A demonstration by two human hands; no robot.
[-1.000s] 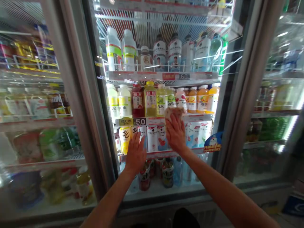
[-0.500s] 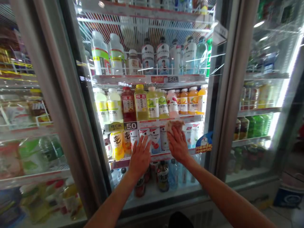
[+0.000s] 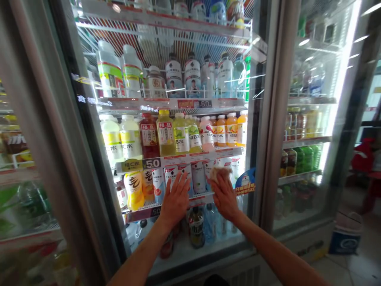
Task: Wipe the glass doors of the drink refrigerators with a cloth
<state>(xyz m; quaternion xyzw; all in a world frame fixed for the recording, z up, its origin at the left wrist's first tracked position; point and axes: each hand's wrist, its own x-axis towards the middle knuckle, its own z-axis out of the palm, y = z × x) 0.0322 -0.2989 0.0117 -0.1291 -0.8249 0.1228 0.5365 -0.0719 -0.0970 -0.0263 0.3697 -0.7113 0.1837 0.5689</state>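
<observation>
Closed over a pale cloth (image 3: 222,173), my right hand (image 3: 225,198) lies against the glass door of a drinks fridge. The cloth sticks out above and around its fingertips. My left hand (image 3: 175,198) rests palm-forward at the glass with its fingers stretched up, and holds nothing. Behind the glass, a shelf of white-labelled bottles (image 3: 198,177) stands level with both hands. To the right of the cloth is a blue round sticker (image 3: 246,180) with yellow lettering.
Metal door frames stand at the left (image 3: 80,159) and right (image 3: 272,119). Coloured drink bottles (image 3: 181,135) fill the shelf above my hands. A price tag (image 3: 151,163) hangs on the shelf edge. At the lower right, a blue-and-white bucket (image 3: 345,236) stands on the tiled floor.
My right hand has moved the cloth down and to the right across the glass. My left hand has shifted slightly right along the door. The view has turned a little right.
</observation>
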